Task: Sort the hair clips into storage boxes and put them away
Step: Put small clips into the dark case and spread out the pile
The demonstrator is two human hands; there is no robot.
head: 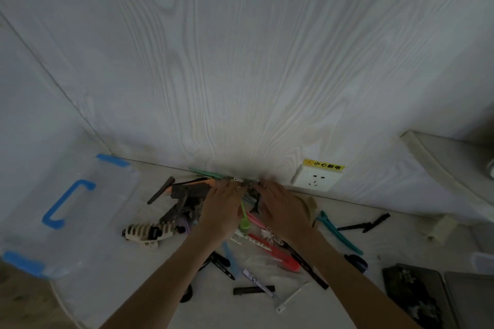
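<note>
At nine o'clock sits the lidded storage box [66, 211], shut. At centre, the left hand [223, 211] and right hand [283, 208] lie fingers forward on the hair clips [251, 224] heaped against the wall; whether they pinch any I cannot tell. Best to rake the heap together, then open the box. A teal clip [338, 232] strays at three o'clock.

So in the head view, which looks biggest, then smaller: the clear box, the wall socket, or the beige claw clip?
1. Clear box, by far the largest.
2. Beige claw clip and wall socket: these look about alike, so I won't rank them.
</note>
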